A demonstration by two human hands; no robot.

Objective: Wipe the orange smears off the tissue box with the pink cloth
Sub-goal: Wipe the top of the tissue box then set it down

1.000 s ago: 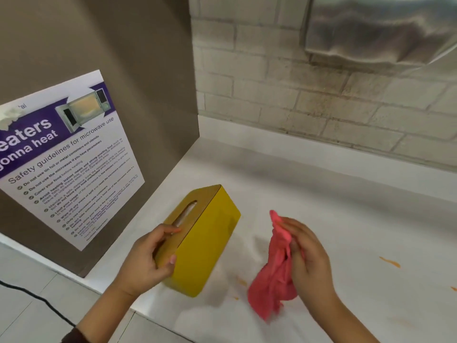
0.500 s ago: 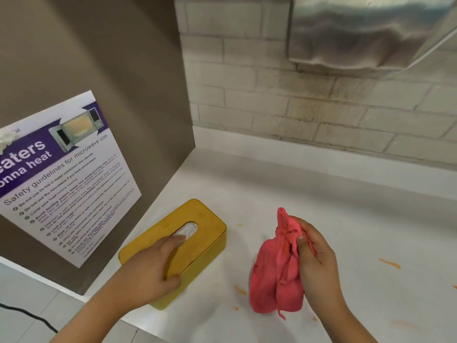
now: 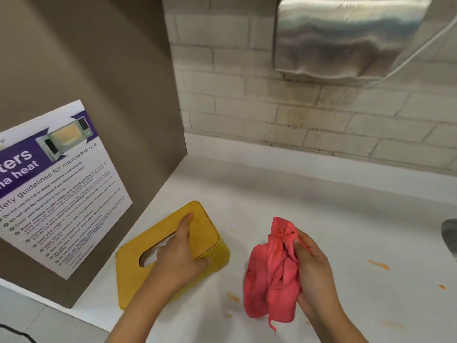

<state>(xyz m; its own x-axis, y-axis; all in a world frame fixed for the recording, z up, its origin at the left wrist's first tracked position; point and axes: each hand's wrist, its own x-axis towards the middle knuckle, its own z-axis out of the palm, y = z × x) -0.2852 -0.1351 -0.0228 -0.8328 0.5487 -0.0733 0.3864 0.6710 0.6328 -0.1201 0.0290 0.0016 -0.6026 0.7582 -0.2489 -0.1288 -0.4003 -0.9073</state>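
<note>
Two bare hands reach in from the near edge of the white table [image 3: 309, 194], and between them lie one box and one cloth. The right hand [image 3: 314, 273] is closed around the one crumpled pink cloth [image 3: 269, 276], its fingers [image 3: 300, 246] curled tight into the bunched upper folds while the loose lower part hangs toward the table; a few small orange flecks show on the fabric near the top. To the left of the cloth, apart from it, sits the single rectangular yellow tissue box with rounded corners [image 3: 138, 280], lying flat with its slotted top face up, near the table's front left corner. The left hand [image 3: 178, 256] rests palm down on that top, its fingers [image 3: 185, 221] stretched out and only slightly spread across the oval slot, where a bit of white tissue [image 3: 150, 258] shows; the thumb lies against the box's right edge, so the hand presses rather than grips. About five orange smears [image 3: 233, 297] mark the table around the cloth: two small ones just left of it, a faint one beyond the box, and two farther off to the right. Left of the box stands a brown panel [image 3: 99, 70] carrying one printed microwave safety poster [image 3: 61, 194]. Beyond the cloth rises a pale brick wall [image 3: 235, 95] with one brushed-metal dispenser [image 3: 346, 38] mounted high.
</note>
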